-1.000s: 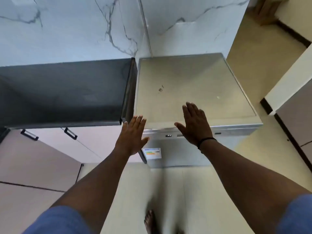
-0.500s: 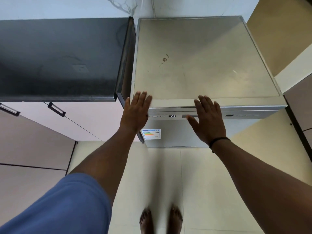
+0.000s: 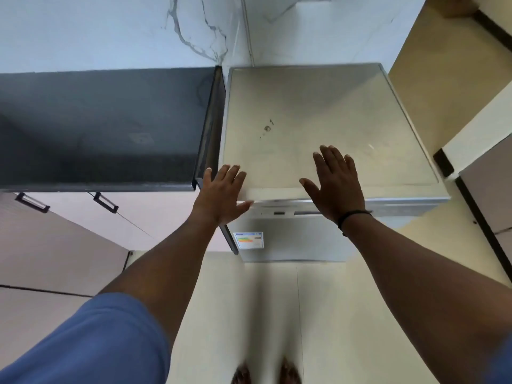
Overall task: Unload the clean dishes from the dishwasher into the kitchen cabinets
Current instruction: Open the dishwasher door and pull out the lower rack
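- Silver freestanding dishwasher [image 3: 318, 128]: seen from above, door closed, flat grey top marked by a small dark stain; a coloured energy label [image 3: 248, 240] is stuck on its front.
- Left hand [image 3: 221, 196]: fingers straight, held over the top's front left corner.
- Right hand [image 3: 336, 182]: fingers spread, held over the front edge; a black wristband [image 3: 352, 217] is worn.
- Black glossy countertop [image 3: 105, 128]: just beside the dishwasher, on its left.
- Pale cabinet fronts [image 3: 69, 245] with black handles: below the countertop.
- White marble wall [image 3: 110, 29]: behind.
- Bare feet [image 3: 266, 374]: on cream floor tiles.
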